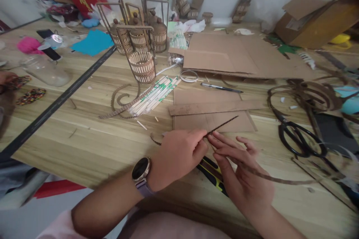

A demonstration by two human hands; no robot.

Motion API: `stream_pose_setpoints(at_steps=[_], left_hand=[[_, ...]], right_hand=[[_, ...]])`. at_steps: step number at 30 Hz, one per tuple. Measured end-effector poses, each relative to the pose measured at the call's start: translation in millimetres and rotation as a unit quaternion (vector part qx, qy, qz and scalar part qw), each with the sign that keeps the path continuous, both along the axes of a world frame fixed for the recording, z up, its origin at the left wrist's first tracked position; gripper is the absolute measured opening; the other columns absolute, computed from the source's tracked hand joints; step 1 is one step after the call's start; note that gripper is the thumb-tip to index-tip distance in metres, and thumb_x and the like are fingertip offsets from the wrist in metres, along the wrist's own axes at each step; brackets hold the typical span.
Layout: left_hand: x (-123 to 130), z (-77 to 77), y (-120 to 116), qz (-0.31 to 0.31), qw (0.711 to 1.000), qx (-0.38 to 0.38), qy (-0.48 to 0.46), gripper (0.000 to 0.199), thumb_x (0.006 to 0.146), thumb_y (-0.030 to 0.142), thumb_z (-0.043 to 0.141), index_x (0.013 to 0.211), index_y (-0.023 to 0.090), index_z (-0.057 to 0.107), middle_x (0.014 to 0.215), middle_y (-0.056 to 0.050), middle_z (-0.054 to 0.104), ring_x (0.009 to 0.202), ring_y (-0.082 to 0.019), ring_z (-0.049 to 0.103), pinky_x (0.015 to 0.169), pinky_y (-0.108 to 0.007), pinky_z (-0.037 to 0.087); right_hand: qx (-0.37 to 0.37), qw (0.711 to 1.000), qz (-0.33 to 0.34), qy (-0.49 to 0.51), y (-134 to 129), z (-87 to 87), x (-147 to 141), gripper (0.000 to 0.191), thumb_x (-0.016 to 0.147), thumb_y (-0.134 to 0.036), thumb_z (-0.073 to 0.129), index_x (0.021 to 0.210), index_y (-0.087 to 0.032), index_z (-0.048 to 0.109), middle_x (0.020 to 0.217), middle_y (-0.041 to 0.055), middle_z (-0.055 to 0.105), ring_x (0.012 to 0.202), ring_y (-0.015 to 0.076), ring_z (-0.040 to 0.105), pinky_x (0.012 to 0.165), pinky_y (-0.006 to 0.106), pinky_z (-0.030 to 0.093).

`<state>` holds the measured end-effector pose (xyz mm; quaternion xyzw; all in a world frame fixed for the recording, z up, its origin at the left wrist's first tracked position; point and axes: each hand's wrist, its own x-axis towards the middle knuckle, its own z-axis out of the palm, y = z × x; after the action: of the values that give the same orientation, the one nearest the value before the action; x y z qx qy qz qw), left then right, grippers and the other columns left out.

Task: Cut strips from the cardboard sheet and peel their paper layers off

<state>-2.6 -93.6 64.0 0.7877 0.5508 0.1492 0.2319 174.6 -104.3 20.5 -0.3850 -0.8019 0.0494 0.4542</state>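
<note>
My left hand [182, 153], with a watch on its wrist, is closed on a narrow corrugated cardboard strip [224, 124]. One end of the strip sticks out past the fingertips, and a short curled piece shows behind the hand. Fingertips of my right hand [246, 168] pinch at the same spot, thumb against fingers. From that hand a long thin brown strip [280, 181] trails off to the right. Beneath both hands lies a yellow and black utility knife [213, 175], partly covered. Flat cardboard pieces [213, 108] lie just beyond the fingers.
Black-handled scissors [303, 140] and coiled brown strips [314, 95] lie at right. Wrapped wooden sticks [157, 95], a pen [221, 88] and a tape roll [189, 76] are ahead. Lantern-like stick baskets [141, 67] stand behind; large cardboard [224, 52] lies flat. Another person's hand [7, 78] shows far left.
</note>
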Motion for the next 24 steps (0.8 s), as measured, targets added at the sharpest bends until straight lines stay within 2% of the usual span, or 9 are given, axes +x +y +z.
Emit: stream_pose_setpoints(at_steps=[4, 8, 12, 17, 24], left_hand=[[0, -0.8, 1, -0.02, 1.0, -0.007, 0.019, 0.025, 0.1, 0.022, 0.04, 0.108, 0.018, 0.063, 0.088, -0.006, 0.072, 0.082, -0.022, 0.069, 0.07, -0.031, 0.049], [2, -1.1, 0, -0.047, 0.998, 0.008, 0.035, 0.03, 0.103, 0.017, 0.033, 0.124, 0.015, 0.056, 0.096, -0.008, 0.073, 0.089, -0.023, 0.071, 0.074, -0.032, 0.053], [2, -1.8, -2, -0.043, 0.998, 0.01, 0.034, 0.029, 0.103, 0.015, 0.032, 0.114, 0.015, 0.059, 0.094, -0.008, 0.073, 0.087, -0.024, 0.071, 0.072, -0.032, 0.054], [3, 0.3, -1, -0.036, 0.998, 0.013, 0.05, 0.027, 0.103, 0.019, 0.035, 0.109, 0.016, 0.06, 0.089, -0.007, 0.072, 0.08, -0.024, 0.071, 0.066, -0.032, 0.052], [2, -0.2, 0, -0.01, 0.998, 0.02, 0.06, 0.026, 0.101, 0.021, 0.039, 0.11, 0.018, 0.063, 0.087, -0.005, 0.073, 0.079, -0.022, 0.07, 0.065, -0.03, 0.049]], right_hand=[[0.001, 1.0, -0.004, -0.006, 1, -0.3, -1, 0.011, 0.096, -0.016, 0.058, 0.1, -0.026, 0.057, 0.106, -0.0002, 0.08, 0.107, 0.0191, 0.074, 0.1, 0.039, 0.041], [-0.001, 1.0, -0.01, -0.019, 3, -3.3, -2, 0.009, 0.097, -0.019, 0.057, 0.097, -0.027, 0.055, 0.109, 0.0002, 0.08, 0.11, 0.0198, 0.073, 0.099, 0.04, 0.04], [0.002, 0.999, -0.027, -0.035, 3, -5.3, -2, 0.007, 0.095, -0.026, 0.064, 0.098, -0.027, 0.058, 0.113, 0.0022, 0.079, 0.112, 0.0223, 0.072, 0.1, 0.041, 0.038], [-0.01, 1.0, -0.019, -0.017, 2, -8.3, -1, 0.014, 0.093, -0.015, 0.062, 0.099, -0.028, 0.063, 0.114, 0.0003, 0.079, 0.11, 0.0214, 0.072, 0.103, 0.042, 0.038], [-0.032, 0.999, -0.001, 0.008, 1, -9.1, 1, 0.014, 0.094, -0.014, 0.06, 0.098, -0.028, 0.06, 0.112, -0.0008, 0.079, 0.109, 0.0202, 0.073, 0.1, 0.04, 0.039]])
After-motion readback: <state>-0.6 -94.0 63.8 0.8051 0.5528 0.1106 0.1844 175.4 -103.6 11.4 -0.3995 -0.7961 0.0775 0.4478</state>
